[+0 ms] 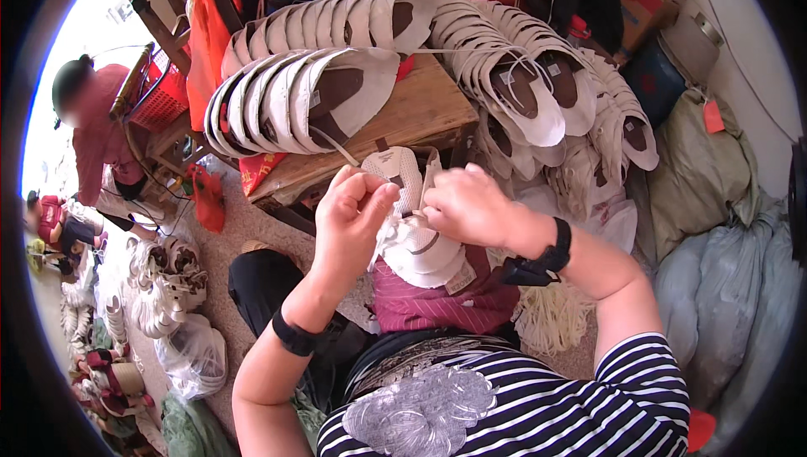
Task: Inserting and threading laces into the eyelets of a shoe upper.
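Note:
A white shoe upper (424, 257) with a grey-brown trim band lies on my lap, over a maroon striped cloth (402, 303). Its pale textured tongue (393, 169) stands up between my hands. My left hand (346, 205) is closed in a pinch beside the tongue, and a white lace (334, 146) sticks out past its fingers. On the other side, my right hand (471, 209) is closed close against the upper's edge. Whatever its fingertips grip is hidden behind them.
Ahead, a wooden bench (420, 112) bears rows of nested white uppers (290, 108). More stacked uppers (521, 95) hang off its right side. Pale laces (555, 316) lie in a bundle by my right thigh. Full sacks (702, 175) line the right; another person (105, 129) stands at left.

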The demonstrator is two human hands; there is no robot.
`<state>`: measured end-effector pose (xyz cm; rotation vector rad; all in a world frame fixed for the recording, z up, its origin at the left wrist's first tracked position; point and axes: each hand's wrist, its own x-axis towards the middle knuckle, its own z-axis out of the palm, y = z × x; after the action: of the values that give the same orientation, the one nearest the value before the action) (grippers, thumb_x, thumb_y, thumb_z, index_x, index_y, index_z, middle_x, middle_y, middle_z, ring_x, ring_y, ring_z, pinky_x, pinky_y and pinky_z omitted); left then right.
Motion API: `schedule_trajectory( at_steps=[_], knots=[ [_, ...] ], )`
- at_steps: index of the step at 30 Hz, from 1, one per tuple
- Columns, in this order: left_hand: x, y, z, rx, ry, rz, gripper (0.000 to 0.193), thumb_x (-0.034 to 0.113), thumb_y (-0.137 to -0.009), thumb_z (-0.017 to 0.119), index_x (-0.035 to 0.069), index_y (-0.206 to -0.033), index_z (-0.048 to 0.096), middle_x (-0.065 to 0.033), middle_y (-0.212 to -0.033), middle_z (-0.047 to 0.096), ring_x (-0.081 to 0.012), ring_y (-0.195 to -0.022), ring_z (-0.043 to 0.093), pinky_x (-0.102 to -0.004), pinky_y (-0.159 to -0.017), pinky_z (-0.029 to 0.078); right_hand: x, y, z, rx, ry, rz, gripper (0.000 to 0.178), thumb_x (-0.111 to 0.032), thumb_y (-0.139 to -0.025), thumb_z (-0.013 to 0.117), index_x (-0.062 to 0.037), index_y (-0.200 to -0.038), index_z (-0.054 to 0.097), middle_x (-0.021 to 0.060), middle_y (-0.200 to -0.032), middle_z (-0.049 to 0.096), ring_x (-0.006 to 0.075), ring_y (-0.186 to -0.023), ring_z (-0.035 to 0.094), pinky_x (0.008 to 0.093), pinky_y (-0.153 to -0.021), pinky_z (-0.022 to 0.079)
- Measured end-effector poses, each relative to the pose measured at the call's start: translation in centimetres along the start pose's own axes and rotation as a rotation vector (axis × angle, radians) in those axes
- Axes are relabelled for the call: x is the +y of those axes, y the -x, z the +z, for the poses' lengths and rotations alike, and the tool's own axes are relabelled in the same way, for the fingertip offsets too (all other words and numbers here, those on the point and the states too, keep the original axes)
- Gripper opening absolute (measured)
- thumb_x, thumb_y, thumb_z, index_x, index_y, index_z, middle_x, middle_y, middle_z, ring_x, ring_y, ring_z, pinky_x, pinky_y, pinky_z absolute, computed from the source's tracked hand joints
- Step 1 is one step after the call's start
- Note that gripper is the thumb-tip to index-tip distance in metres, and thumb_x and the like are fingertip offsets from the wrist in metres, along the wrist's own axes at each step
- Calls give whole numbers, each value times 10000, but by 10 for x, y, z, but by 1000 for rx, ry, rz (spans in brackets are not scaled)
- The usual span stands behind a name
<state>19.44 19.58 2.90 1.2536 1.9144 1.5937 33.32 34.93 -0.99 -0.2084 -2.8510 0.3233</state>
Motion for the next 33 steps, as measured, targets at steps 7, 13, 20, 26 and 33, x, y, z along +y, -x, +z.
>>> schedule_trajectory(
  at_steps=[7, 13, 20, 26, 33],
  knots=[
    [-30, 9, 6, -4, -98, 171, 82, 33, -850, 665, -6, -833, 595, -83, -906, 660, -166, -721, 523, -294, -661, 446, 10, -22, -29, -287, -266, -117, 369, -129, -691, 741, -69, -1008, 562, 129, -1033, 550, 327, -906, 625, 432, -783, 501],
    [-32, 9, 14, -164, -386, 380, 49, 43, -846, 642, 18, -879, 617, -91, -986, 695, -284, -823, 584, -369, -765, 475, 29, -25, -19, -300, -440, -159, 271, -145, -708, 755, -55, -872, 558, 108, -955, 547, 325, -881, 626, 414, -735, 514],
    [-43, 7, 15, -94, -374, 407, 102, 54, -850, 649, 30, -949, 647, -86, -911, 684, -279, -824, 597, -368, -757, 490, 25, -19, -15, -233, -402, -12, 220, -237, -769, 718, -60, -816, 595, 112, -903, 561, 335, -834, 620, 433, -706, 504],
    [-44, 11, 18, -49, 84, -77, 115, 91, -968, 572, 4, -988, 644, 5, -855, 660, -34, -710, 510, -212, -635, 432, 15, -24, -5, -260, -462, 216, 270, -322, -845, 674, -51, -849, 681, 122, -901, 587, 279, -860, 630, 394, -739, 498],
    [-58, 12, 21, 1, 202, -94, 110, 99, -976, 566, 18, -970, 640, 45, -803, 596, -24, -712, 506, -188, -646, 430, -6, -30, -36, -52, -1612, 551, 143, -170, -979, 571, -37, -938, 603, 6, -817, 610, 65, -629, 574, 211, -578, 488]
  ],
)
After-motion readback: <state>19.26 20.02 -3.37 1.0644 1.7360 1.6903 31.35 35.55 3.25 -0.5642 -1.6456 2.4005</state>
